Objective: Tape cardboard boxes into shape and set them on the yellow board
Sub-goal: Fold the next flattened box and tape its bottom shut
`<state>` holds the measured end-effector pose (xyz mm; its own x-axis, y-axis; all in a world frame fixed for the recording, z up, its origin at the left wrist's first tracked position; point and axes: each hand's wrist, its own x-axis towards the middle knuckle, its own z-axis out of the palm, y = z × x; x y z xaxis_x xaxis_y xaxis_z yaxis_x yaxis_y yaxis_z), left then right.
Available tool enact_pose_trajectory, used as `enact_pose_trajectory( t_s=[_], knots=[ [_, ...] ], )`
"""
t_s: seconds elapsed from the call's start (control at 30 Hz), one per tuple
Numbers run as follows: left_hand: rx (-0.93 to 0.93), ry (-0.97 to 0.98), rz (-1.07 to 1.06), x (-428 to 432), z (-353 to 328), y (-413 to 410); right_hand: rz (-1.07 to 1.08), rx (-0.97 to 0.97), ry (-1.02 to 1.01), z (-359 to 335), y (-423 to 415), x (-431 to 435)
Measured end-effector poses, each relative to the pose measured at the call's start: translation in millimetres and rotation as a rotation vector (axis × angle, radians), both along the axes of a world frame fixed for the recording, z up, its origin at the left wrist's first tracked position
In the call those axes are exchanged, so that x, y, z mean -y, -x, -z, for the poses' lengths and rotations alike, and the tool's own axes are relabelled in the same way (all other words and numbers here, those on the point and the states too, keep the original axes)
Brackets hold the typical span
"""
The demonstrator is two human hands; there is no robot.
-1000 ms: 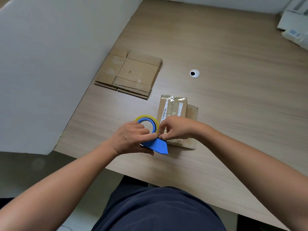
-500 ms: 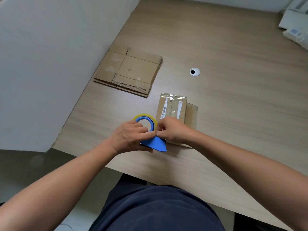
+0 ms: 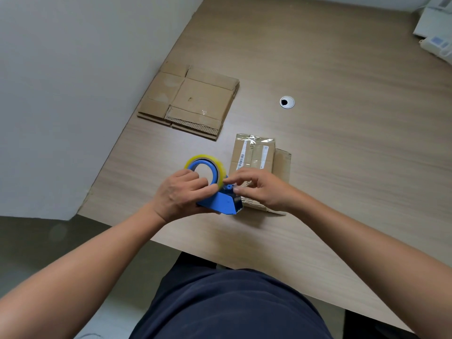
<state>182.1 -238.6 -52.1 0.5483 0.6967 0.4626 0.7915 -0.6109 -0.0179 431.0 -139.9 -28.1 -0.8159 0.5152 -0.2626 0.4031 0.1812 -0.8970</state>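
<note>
Across the counter (image 3: 342, 167), the flat cardboard stack (image 3: 193, 101) waits by the wall (image 3: 73, 94); your small box (image 3: 254, 152) sits beneath your right hand (image 3: 264, 189). Your left hand (image 3: 181, 194) grips the tape dispenser (image 3: 220, 204), lifted clearer than a moment ago. Your right hand's fingers (image 3: 242, 174) have spread at its mouth (pinching clear tape? can't tell), so taping is barely starting.

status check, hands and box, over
Left hand grips the tape dispenser. Right hand at its tape end, pinch unclear. Cardboard box on table behind them, flat cardboard beyond. Yellow board not in view.
</note>
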Motion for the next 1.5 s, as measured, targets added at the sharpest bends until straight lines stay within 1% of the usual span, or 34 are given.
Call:
enact_pose_trajectory(
  t_s=[0.1, 0.27, 0.4, 0.5, 0.67, 0.77, 0.87, 1.03, 1.13, 1.23, 1.3, 1.37, 1.43, 1.5],
  knots=[
    [0.003, 0.018, 0.020, -3.4, -1.5, -0.4, -0.050, -0.003, -0.216, -0.5, -0.8, -2.2],
    [0.020, -0.011, 0.050, -5.9, -10.9, -5.3, -0.041, -0.108, -0.384, -5.1, -4.8, -2.2],
    [0.028, -0.052, 0.053, -6.0, -16.8, -7.4, 0.045, -0.162, -0.448, -10.3, -12.6, -0.7],
    [0.028, -0.067, 0.055, -7.6, -18.5, -8.8, 0.055, -0.162, -0.483, -11.4, -14.4, 4.2],
    [0.014, -0.055, 0.077, -8.6, -16.1, -7.4, -0.051, -0.107, -0.416, -13.7, -16.1, -3.0],
    [0.016, -0.067, 0.078, -7.9, -16.2, -8.0, -0.103, -0.097, -0.413, -12.5, -17.3, -9.6],
    [0.024, -0.078, 0.070, -8.5, -19.9, -10.2, -0.070, -0.125, -0.401, -16.6, -17.5, -11.9],
    [0.049, -0.103, 0.034, -11.5, -27.8, -8.2, 0.093, -0.197, -0.397, -20.8, -16.2, -8.9],
    [0.041, -0.114, 0.035, -12.1, -30.1, -8.3, 0.060, -0.199, -0.373, -24.2, -17.3, -11.5],
    [0.051, -0.100, 0.041, -12.3, -31.3, -9.7, -0.021, -0.165, -0.348, -26.4, -18.4, -17.4],
    [0.055, -0.079, 0.047, -11.9, -30.7, -11.1, -0.037, -0.144, -0.341, -26.9, -17.7, -20.1],
    [0.071, -0.055, 0.046, -12.2, -31.0, -12.8, -0.001, -0.121, -0.263, -27.5, -17.8, -22.4],
    [0.102, -0.028, 0.035, -12.5, -31.9, -15.4, 0.057, -0.093, -0.143, -26.9, -18.3, -24.2],
    [0.171, 0.034, -0.001, -12.4, -30.8, -16.8, 0.112, -0.065, -0.010, -24.5, -17.1, -24.6]
  ],
)
